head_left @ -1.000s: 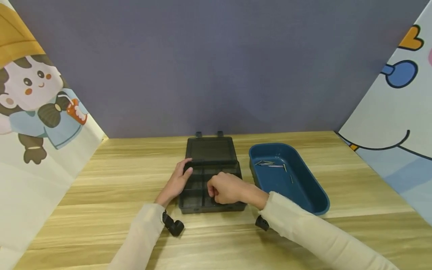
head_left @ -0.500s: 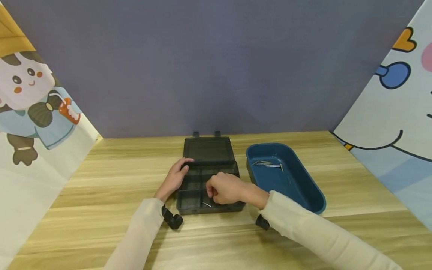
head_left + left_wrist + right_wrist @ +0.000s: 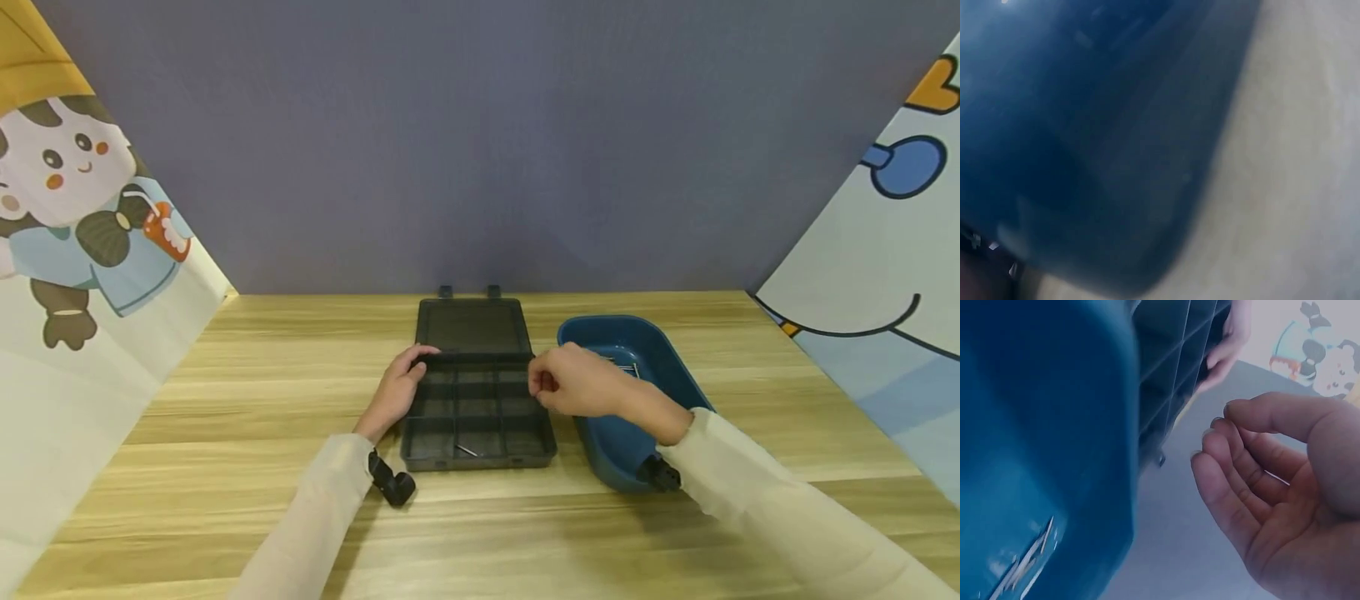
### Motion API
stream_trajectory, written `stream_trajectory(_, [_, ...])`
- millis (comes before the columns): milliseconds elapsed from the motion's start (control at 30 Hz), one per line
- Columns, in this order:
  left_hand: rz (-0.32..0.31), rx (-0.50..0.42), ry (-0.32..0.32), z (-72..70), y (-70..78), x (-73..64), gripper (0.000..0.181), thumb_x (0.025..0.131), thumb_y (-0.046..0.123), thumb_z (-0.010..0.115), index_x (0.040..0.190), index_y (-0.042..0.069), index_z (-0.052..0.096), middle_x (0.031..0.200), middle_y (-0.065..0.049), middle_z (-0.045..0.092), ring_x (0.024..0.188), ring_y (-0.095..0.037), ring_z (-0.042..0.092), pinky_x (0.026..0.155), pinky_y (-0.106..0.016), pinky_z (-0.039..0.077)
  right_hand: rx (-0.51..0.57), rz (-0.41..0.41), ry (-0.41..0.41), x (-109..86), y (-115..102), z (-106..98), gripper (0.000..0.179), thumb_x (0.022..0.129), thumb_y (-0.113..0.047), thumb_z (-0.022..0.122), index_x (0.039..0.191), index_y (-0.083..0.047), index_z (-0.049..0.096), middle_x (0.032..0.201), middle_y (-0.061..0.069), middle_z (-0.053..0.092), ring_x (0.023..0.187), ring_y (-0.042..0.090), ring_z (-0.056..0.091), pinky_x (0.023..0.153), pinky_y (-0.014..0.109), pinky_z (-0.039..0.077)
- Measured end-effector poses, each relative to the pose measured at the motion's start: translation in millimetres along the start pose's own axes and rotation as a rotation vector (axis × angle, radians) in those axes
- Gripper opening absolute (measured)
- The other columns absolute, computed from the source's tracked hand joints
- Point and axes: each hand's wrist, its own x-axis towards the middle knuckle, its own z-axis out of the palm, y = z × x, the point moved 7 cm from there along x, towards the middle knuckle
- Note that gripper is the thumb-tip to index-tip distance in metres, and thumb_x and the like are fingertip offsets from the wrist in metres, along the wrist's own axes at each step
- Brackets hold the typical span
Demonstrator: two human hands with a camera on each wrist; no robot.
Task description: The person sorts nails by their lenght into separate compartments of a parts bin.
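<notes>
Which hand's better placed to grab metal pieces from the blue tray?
Right hand, probably: nearer the blue tray, fingers seemingly empty. Left hand is at the left edge of the divided box.

Rests left hand (image 3: 395,392) on left edge of dark compartment box (image 3: 480,463) with lid (image 3: 474,326) folded back. Holds right hand (image 3: 581,383) with bent fingers above left side of blue tray (image 3: 678,375), near box. One thin metal pin (image 3: 466,451) in near-row middle compartment; more metal pins (image 3: 628,367) in tray, partly hidden.

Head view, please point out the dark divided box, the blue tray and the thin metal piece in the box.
Dark divided box (image 3: 477,401), head view: middle compartment's floor.
Blue tray (image 3: 617,435), head view: bare inside.
Thin metal piece (image 3: 467,451), head view: its middle.
</notes>
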Motion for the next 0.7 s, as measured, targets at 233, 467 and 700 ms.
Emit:
stream_trajectory(233, [-0.001, 0.017, 0.001, 1.1, 2.6, 3.2, 0.035, 0.095, 0.000, 0.039, 0.126, 0.001, 0.055, 0.144, -0.020, 0.043, 0.140, -0.035, 0.031, 0.114, -0.054, 0.023, -0.029, 0.049, 0.027, -17.6, 22, -16, 0.011, 0.087, -0.002, 0.059, 0.083, -0.011, 0.064, 0.071, -0.004, 0.058, 0.060, 0.005, 0.049, 0.056, 0.023, 0.043])
stream_trajectory(467, [-0.018, 0.024, -0.005, 4.2, 1.5, 6.2, 0.038, 0.093, 0.001, 0.040, 0.126, 0.004, 0.056, 0.146, -0.018, 0.042, 0.140, -0.033, 0.031, 0.114, -0.052, 0.023, -0.036, 0.100, 0.031, -28.1, 45, -23, 0.008, 0.087, -0.002, 0.059, 0.088, -0.007, 0.066, 0.074, -0.002, 0.061, 0.059, 0.006, 0.050, 0.057, 0.025, 0.044])
stream_trajectory(700, [-0.034, -0.009, 0.043, -0.1, -1.1, -0.2, 0.038, 0.091, -0.002, 0.041, 0.125, 0.004, 0.058, 0.143, -0.017, 0.046, 0.129, -0.031, 0.041, 0.111, -0.051, 0.028, -0.072, 0.231, 0.020, -26.1, 81, -22, 0.008, 0.087, -0.004, 0.058, 0.088, -0.004, 0.066, 0.076, 0.003, 0.063, 0.057, 0.010, 0.050, 0.057, 0.027, 0.043])
